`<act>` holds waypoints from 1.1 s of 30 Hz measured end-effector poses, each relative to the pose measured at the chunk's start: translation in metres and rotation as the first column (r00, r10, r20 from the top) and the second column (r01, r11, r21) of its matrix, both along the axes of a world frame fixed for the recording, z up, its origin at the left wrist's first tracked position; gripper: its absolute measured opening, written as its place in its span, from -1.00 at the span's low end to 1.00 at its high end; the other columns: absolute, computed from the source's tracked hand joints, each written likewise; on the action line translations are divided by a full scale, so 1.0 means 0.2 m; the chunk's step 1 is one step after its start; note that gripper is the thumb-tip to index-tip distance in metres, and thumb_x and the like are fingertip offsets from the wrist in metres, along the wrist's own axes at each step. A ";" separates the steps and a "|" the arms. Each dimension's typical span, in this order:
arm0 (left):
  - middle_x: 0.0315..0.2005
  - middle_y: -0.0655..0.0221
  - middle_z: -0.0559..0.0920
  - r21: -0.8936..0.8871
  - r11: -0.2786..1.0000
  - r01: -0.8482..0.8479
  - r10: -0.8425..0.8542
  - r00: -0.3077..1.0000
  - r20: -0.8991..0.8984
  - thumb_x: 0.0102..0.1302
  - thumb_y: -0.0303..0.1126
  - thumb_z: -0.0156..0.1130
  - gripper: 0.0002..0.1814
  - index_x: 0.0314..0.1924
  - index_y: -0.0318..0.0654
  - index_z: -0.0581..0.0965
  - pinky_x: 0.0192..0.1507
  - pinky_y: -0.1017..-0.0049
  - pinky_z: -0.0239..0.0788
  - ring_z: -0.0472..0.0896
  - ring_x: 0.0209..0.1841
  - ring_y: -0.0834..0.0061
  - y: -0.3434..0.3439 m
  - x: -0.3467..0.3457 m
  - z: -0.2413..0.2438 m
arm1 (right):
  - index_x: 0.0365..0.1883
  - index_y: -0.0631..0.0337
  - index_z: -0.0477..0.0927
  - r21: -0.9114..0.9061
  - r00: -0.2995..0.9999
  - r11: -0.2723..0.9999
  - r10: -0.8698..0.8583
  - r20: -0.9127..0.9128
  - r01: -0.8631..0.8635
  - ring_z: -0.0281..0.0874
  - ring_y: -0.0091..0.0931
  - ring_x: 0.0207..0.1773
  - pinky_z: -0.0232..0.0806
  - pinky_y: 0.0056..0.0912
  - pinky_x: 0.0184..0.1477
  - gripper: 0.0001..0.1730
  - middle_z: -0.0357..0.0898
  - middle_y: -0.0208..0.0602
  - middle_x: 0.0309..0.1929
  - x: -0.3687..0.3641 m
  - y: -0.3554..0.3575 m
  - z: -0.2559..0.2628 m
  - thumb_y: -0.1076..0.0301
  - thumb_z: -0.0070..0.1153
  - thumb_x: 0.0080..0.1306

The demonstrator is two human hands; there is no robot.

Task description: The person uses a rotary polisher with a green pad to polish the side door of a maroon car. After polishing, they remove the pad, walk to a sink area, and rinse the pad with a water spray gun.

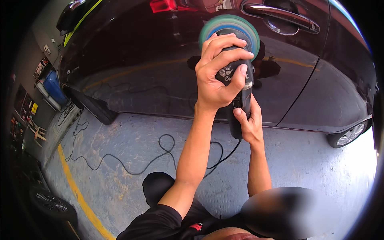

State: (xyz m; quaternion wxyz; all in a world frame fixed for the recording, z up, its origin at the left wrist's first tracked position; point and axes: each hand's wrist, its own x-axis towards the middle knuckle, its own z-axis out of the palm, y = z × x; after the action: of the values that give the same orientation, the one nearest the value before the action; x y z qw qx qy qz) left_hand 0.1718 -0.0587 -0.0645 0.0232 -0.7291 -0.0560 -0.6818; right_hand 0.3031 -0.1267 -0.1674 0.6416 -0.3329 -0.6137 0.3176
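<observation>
A black corded car polisher point(249, 75) with a round green pad point(228, 21) and a blue ring lies against the glossy dark red car door point(150, 78). My left hand point(220, 70) grips the top of the polisher's head, fingers spread over it and thumb at its side. Lower down, my right hand point(250, 121) is wrapped around the handle, just above where the black cord leaves it. The pad is left of the chrome door handle point(285, 18); its rim looks blurred. The pad's face against the paint is hidden.
The power cord point(132, 173) loops across the grey-blue floor point(99, 183), near a yellow line point(75, 189). The car's front tyre point(96, 108) and rear wheel point(349, 136) flank the door. A blue container point(55, 87) stands at left, and another vehicle's wheel point(52, 202) shows lower left.
</observation>
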 end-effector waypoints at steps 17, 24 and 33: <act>0.17 0.08 0.64 -0.091 0.993 -0.079 0.103 0.948 0.301 0.33 -0.37 0.09 -0.68 -0.04 -0.38 0.67 0.50 0.11 0.23 0.54 0.35 0.17 0.03 -0.31 -0.15 | 0.24 0.28 0.56 -0.019 0.946 0.998 -0.054 0.321 0.064 0.81 -0.18 -0.09 0.55 -0.14 0.02 -0.09 0.79 -0.05 -0.18 -0.14 0.05 0.11 -0.25 0.53 0.17; 0.04 0.17 0.71 -0.047 0.998 -0.031 0.036 0.992 0.119 0.22 -0.37 0.27 -0.72 -0.10 -0.29 0.75 0.47 0.06 0.26 0.59 0.28 0.11 -0.01 0.00 -0.11 | 0.27 0.29 0.55 0.025 0.988 0.992 -0.122 0.094 0.120 0.81 -0.18 -0.06 0.55 -0.17 0.03 -0.12 0.78 -0.03 -0.15 0.04 0.01 -0.05 -0.18 0.53 0.20; 0.02 0.23 0.73 0.038 0.999 -0.014 0.017 0.997 -0.071 0.20 -0.38 0.35 -0.75 -0.12 -0.22 0.77 0.51 -0.02 0.17 0.61 0.26 0.10 -0.06 0.38 -0.20 | 0.46 0.26 0.40 0.099 0.976 0.971 -0.211 -0.056 0.215 0.74 -0.13 0.18 0.47 -0.20 0.22 -0.05 0.73 0.06 0.10 0.31 -0.05 -0.29 -0.19 0.42 0.31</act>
State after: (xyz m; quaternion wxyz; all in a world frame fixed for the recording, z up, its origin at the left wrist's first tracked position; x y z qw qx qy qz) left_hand 0.2476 -0.0706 -0.1052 0.0441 -0.7520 -0.0479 -0.6559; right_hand 0.3655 -0.1365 -0.2251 0.7023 -0.3555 -0.5755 0.2217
